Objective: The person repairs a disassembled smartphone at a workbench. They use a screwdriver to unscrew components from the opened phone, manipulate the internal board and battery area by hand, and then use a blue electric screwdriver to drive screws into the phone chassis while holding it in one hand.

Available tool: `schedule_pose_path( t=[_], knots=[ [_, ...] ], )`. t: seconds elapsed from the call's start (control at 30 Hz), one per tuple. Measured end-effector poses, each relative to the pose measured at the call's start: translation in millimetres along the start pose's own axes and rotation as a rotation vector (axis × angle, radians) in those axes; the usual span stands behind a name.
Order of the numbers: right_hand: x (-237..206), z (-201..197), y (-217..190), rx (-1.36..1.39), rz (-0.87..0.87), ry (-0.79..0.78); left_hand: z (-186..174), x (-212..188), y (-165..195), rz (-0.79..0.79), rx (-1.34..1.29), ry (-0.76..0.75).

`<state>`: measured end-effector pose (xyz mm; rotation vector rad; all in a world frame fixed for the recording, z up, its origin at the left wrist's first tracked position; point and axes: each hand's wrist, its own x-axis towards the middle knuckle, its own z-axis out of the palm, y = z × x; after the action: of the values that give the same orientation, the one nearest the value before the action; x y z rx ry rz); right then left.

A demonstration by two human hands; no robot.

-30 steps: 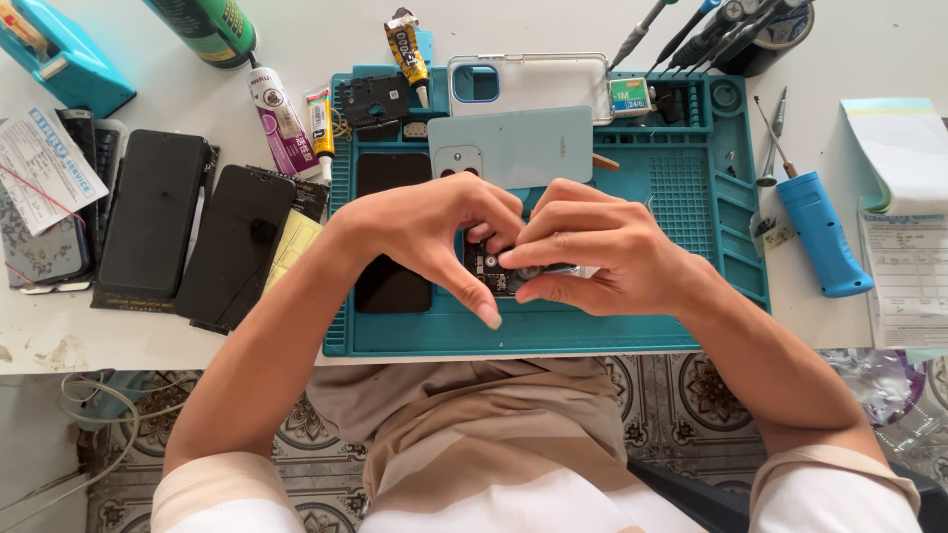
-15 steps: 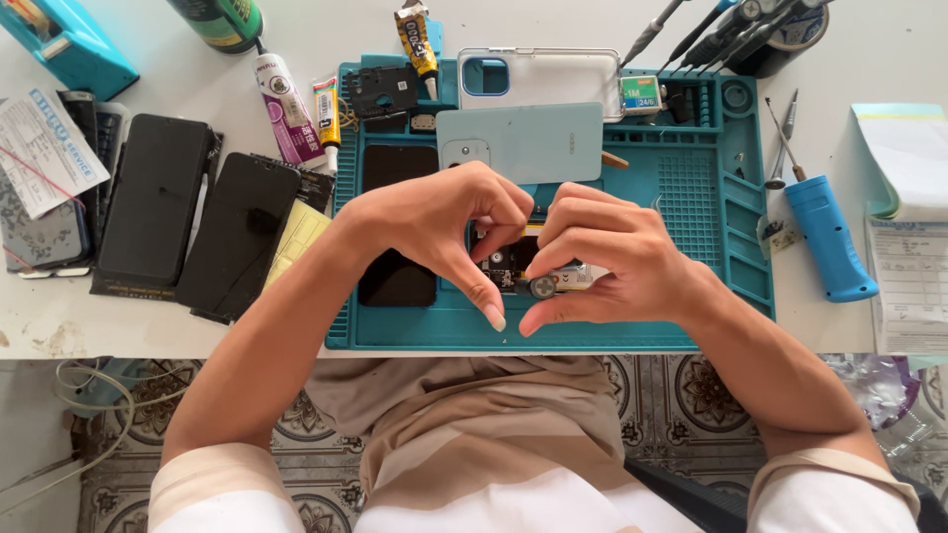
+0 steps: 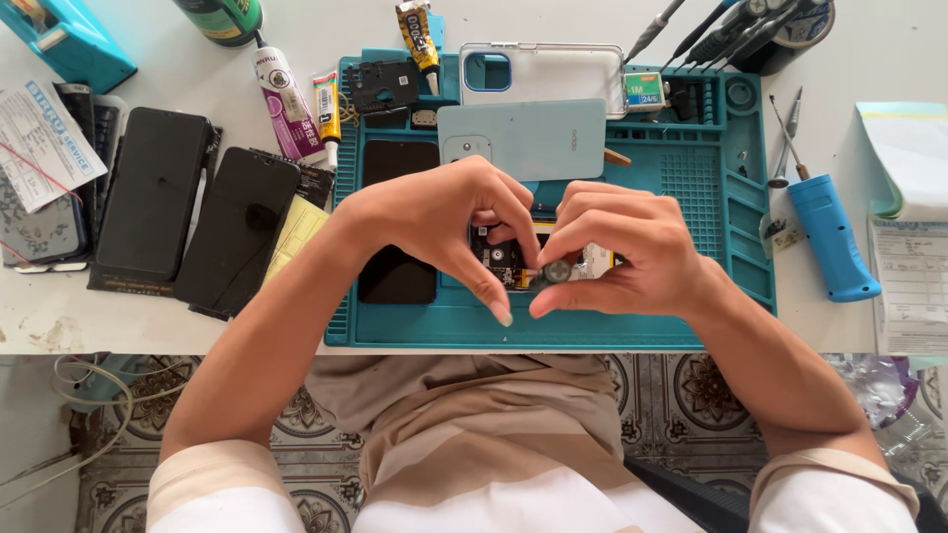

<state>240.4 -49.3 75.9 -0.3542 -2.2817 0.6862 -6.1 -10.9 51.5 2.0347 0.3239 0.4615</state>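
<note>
An opened phone (image 3: 506,259) with bare circuit parts lies on the teal work mat (image 3: 691,178), mostly hidden under both hands. My left hand (image 3: 444,222) arches over its left side, fingertips pressed on it. My right hand (image 3: 617,247) grips a small grey screwdriver (image 3: 553,272) whose round cap shows between thumb and forefinger, its tip down on the phone. A pale green back cover (image 3: 528,138) lies just behind the hands, and a black screen panel (image 3: 397,217) lies to the left of them.
A clear phone case (image 3: 563,71) and glue tubes (image 3: 286,94) sit at the mat's far edge. Several dark phones (image 3: 158,197) lie on the white table at left. A blue-handled tool (image 3: 828,232) and papers (image 3: 908,266) lie at right, tools in a holder (image 3: 760,20) behind.
The round cap of the screwdriver has come into view between my right thumb and forefinger. Both hands stay over the opened phone, with small finger shifts.
</note>
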Motion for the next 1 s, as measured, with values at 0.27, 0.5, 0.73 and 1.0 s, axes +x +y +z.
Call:
schedule_pose_path(
  t=[0.27,0.5,0.73,1.0],
  knots=[
    [-0.4,2.4,1.1,0.002,0.036,-0.014,10.6,5.4,-0.4,-0.104,0.033,-0.027],
    [1.2,6.0,0.9,-0.026,0.034,-0.026,9.7,4.2,-4.1,-0.121,0.066,-0.077],
    [1.1,5.3,3.4,-0.022,0.033,-0.032,9.0,4.2,-6.1,-0.077,0.043,-0.12],
    [0.9,6.1,3.6,-0.031,0.034,-0.032,8.4,4.0,-4.0,-0.105,0.035,-0.122]
  ],
)
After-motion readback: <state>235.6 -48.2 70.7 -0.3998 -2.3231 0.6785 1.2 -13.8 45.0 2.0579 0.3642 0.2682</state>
